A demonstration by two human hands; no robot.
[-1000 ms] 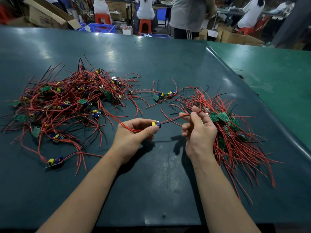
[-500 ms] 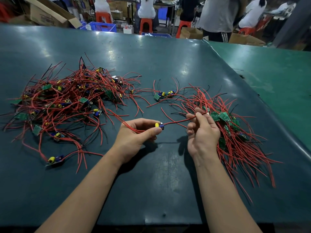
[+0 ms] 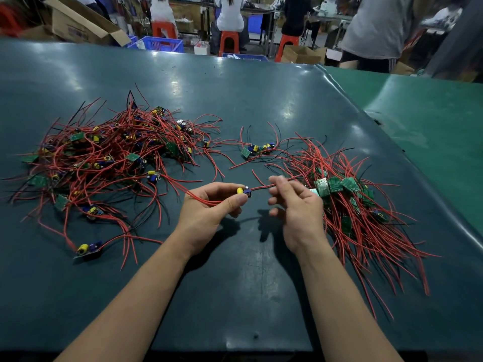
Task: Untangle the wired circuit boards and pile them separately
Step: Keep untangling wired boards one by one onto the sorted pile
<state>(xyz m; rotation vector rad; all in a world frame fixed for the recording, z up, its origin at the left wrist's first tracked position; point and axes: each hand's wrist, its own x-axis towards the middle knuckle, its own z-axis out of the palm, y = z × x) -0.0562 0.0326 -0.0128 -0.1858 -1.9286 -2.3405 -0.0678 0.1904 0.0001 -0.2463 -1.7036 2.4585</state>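
Note:
A tangled heap of red-wired circuit boards (image 3: 109, 158) lies on the left of the dark table (image 3: 235, 296). A sorted pile (image 3: 352, 205), with green boards together and red wires fanned toward me, lies on the right. My left hand (image 3: 209, 210) pinches one small board with a yellow and blue part (image 3: 243, 192), its red wires trailing left under the fingers. My right hand (image 3: 295, 205) is beside it, fingers curled round that board's red wire (image 3: 261, 188), which runs right from the board. The fingertips are blurred.
Two loose boards (image 3: 257, 148) lie between the piles, another (image 3: 87, 249) at the front left. A green table (image 3: 431, 131) adjoins on the right. People on red stools, boxes and a blue crate stand beyond the far edge.
My left hand has stayed in place with the board. My right hand has shifted slightly along the red wire, fingers loosening and blurred. A person in the background has walked right.

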